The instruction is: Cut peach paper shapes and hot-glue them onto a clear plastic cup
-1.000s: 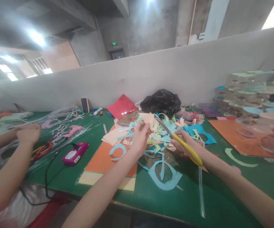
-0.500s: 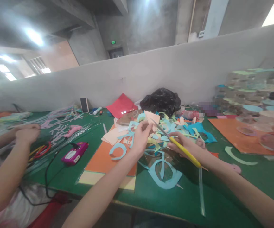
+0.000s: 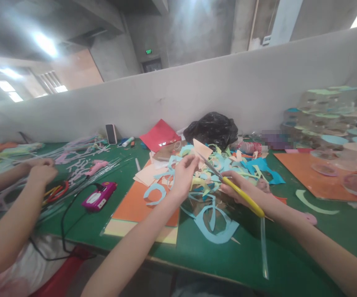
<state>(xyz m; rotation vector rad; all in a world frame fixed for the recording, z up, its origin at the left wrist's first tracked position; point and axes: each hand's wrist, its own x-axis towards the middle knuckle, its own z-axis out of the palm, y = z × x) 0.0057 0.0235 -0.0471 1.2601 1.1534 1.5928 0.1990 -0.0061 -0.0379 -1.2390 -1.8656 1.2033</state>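
My left hand [image 3: 183, 175] pinches a peach piece of paper [image 3: 202, 149] and holds it up above a pile of coloured paper scraps [image 3: 215, 173]. My right hand [image 3: 238, 192] grips yellow-handled scissors [image 3: 228, 181]. Their blades point up and left and meet the lower edge of the peach paper. Both hands hover over the green table [image 3: 289, 247].
Orange and yellow sheets [image 3: 135, 206] lie under my left forearm. A pink glue gun [image 3: 99, 197] with a black cord sits to the left, near another person's hands [image 3: 40, 173]. A black bag [image 3: 212, 130], a red sheet [image 3: 159, 136] and a phone [image 3: 110, 134] stand by the grey wall.
The scissors' blades closed down from a raised position onto the peach paper. My left hand turned the paper slightly. The other person's hands shifted a little.
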